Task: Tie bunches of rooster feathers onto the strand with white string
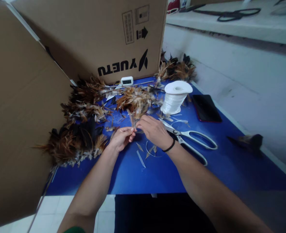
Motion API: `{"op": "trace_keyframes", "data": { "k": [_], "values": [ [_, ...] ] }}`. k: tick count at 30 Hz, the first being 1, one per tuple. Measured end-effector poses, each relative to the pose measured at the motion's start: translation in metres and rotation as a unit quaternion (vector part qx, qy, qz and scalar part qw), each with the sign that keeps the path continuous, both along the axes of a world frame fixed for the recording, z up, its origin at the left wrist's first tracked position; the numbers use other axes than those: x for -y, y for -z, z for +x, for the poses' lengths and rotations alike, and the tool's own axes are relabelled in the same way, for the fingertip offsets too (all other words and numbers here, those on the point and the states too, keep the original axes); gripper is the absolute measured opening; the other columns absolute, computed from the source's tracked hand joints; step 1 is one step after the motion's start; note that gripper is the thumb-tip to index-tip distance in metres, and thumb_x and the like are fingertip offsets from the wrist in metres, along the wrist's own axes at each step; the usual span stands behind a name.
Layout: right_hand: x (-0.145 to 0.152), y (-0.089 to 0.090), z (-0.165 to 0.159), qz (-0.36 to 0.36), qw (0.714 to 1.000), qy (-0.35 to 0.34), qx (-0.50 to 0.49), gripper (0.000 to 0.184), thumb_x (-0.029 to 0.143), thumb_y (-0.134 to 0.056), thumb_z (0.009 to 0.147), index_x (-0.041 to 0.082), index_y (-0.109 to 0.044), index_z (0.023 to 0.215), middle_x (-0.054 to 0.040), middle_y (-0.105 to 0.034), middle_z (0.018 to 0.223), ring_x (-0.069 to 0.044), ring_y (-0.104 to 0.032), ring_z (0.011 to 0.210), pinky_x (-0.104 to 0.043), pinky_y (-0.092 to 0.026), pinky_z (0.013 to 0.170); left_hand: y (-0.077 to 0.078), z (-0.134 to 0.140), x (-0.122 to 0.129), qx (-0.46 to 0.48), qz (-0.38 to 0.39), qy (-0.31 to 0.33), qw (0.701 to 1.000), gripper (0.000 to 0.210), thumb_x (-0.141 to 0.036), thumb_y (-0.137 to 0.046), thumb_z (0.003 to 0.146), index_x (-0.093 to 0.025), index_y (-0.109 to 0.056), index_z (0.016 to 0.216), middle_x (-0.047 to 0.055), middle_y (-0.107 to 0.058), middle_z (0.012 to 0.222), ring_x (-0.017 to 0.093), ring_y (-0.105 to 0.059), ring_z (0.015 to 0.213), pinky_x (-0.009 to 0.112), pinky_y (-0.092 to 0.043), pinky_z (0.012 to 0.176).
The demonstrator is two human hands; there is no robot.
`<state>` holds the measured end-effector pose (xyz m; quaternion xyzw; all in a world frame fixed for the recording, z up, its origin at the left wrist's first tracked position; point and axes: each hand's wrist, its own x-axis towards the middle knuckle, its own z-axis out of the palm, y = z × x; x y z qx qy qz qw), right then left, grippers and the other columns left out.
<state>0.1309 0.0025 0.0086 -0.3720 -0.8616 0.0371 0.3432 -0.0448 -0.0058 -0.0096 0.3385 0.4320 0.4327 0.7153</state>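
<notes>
In the middle of the blue table, my left hand [121, 138] and my right hand [154, 130] meet with fingertips closed in a pinch. Between them stands a small brown feather tuft [133, 118], its lower end at the fingertips; the exact hold is partly hidden. Just beyond lies a heap of brown feathers [133, 99]. Large scissors [179, 133] with white handles rest by my right wrist, blades partly spread. A spool of white ribbon [173, 103] stands upright behind my right hand. Loose feather bits and a ribbon scrap [141, 159] lie in front of my hands.
More feather bunches [72, 142] line the left side, and others [178, 68] sit at the back right. A cardboard box [89, 35] walls the back and left. A phone [206, 108], a small digital timer [127, 81] and a dark feather piece [248, 143] lie around.
</notes>
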Motion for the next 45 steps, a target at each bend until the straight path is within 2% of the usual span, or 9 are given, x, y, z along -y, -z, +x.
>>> {"op": "trace_keyframes", "data": {
  "k": [10, 18, 24, 28, 32, 35, 37, 42, 45],
  "values": [
    [-0.001, 0.000, 0.000, 0.008, 1.000, 0.009, 0.022, 0.020, 0.019, -0.043, 0.093, 0.018, -0.061, 0.085, -0.0044, -0.059, 0.087, -0.016, -0.050, 0.083, -0.026, -0.037, 0.071, 0.000, -0.001, 0.000, -0.032, 0.002, 0.025, 0.999, 0.024, -0.027, -0.079, 0.062, -0.009, -0.069, 0.073, 0.000, -0.057, 0.056, 0.003, -0.046, 0.043, 0.016, -0.031, 0.040],
    [-0.001, 0.003, -0.001, -0.005, 1.000, -0.001, -0.003, 0.022, 0.020, -0.042, 0.093, 0.018, -0.062, 0.087, -0.0048, -0.060, 0.087, -0.016, -0.051, 0.084, -0.026, -0.039, 0.074, -0.001, 0.000, 0.000, -0.030, 0.010, 0.021, 0.999, 0.023, -0.027, -0.078, 0.063, -0.009, -0.069, 0.072, 0.000, -0.057, 0.056, 0.003, -0.046, 0.043, 0.015, -0.032, 0.040],
    [-0.004, 0.003, -0.001, -0.066, 0.987, -0.020, -0.145, 0.013, 0.020, -0.049, 0.089, 0.018, -0.062, 0.091, -0.0039, -0.060, 0.089, -0.015, -0.056, 0.085, -0.027, -0.043, 0.078, 0.000, -0.002, 0.000, -0.028, 0.026, 0.007, 0.999, 0.023, -0.028, -0.079, 0.062, -0.010, -0.069, 0.072, 0.001, -0.060, 0.058, 0.004, -0.047, 0.043, 0.016, -0.035, 0.041],
    [-0.008, 0.004, 0.001, -0.094, 0.965, 0.044, -0.239, 0.016, 0.017, -0.052, 0.085, 0.019, -0.060, 0.098, -0.0044, -0.060, 0.094, -0.016, -0.058, 0.083, -0.028, -0.046, 0.076, 0.000, -0.001, 0.000, -0.032, 0.046, -0.013, 0.998, 0.023, -0.028, -0.079, 0.062, -0.010, -0.070, 0.073, 0.002, -0.062, 0.059, 0.004, -0.048, 0.044, 0.017, -0.038, 0.043],
    [-0.012, 0.007, 0.002, -0.101, 0.953, 0.095, -0.271, 0.020, 0.013, -0.053, 0.081, 0.018, -0.061, 0.099, -0.0047, -0.060, 0.091, -0.016, -0.058, 0.079, -0.030, -0.047, 0.073, 0.000, 0.001, 0.000, -0.051, 0.090, -0.036, 0.994, 0.023, -0.029, -0.079, 0.062, -0.010, -0.070, 0.072, 0.003, -0.063, 0.060, 0.004, -0.049, 0.043, 0.018, -0.039, 0.043],
    [-0.014, 0.011, 0.002, -0.126, 0.945, 0.104, -0.284, 0.021, 0.011, -0.054, 0.078, 0.017, -0.061, 0.097, -0.0046, -0.062, 0.088, -0.016, -0.059, 0.077, -0.029, -0.047, 0.070, 0.000, 0.001, -0.001, -0.066, 0.135, -0.069, 0.986, 0.023, -0.029, -0.078, 0.062, -0.010, -0.070, 0.073, 0.004, -0.064, 0.061, 0.005, -0.050, 0.043, 0.020, -0.041, 0.044],
    [-0.014, 0.013, 0.001, -0.144, 0.945, 0.100, -0.275, 0.017, 0.012, -0.054, 0.078, 0.018, -0.063, 0.091, -0.0038, -0.064, 0.085, -0.016, -0.060, 0.076, -0.029, -0.047, 0.070, -0.002, 0.000, -0.003, -0.065, 0.162, -0.114, 0.978, 0.024, -0.030, -0.078, 0.062, -0.010, -0.070, 0.073, 0.004, -0.064, 0.060, 0.005, -0.050, 0.043, 0.020, -0.041, 0.044],
    [-0.011, 0.017, -0.002, -0.145, 0.968, 0.081, -0.190, 0.014, 0.012, -0.053, 0.080, 0.019, -0.064, 0.084, -0.0030, -0.065, 0.082, -0.017, -0.059, 0.078, -0.030, -0.045, 0.074, -0.006, -0.010, -0.010, -0.035, 0.211, -0.256, 0.943, 0.025, -0.032, -0.079, 0.060, -0.012, -0.069, 0.070, 0.001, -0.063, 0.059, 0.004, -0.049, 0.041, 0.017, -0.037, 0.040],
    [-0.010, 0.018, -0.006, -0.160, 0.973, 0.069, -0.152, 0.014, 0.011, -0.054, 0.080, 0.019, -0.064, 0.085, -0.0032, -0.063, 0.081, -0.016, -0.058, 0.077, -0.030, -0.044, 0.073, -0.008, -0.015, -0.013, -0.022, 0.218, -0.309, 0.926, 0.027, -0.033, -0.080, 0.059, -0.012, -0.068, 0.072, 0.000, -0.062, 0.059, 0.003, -0.048, 0.042, 0.016, -0.036, 0.041]
  ]
}}
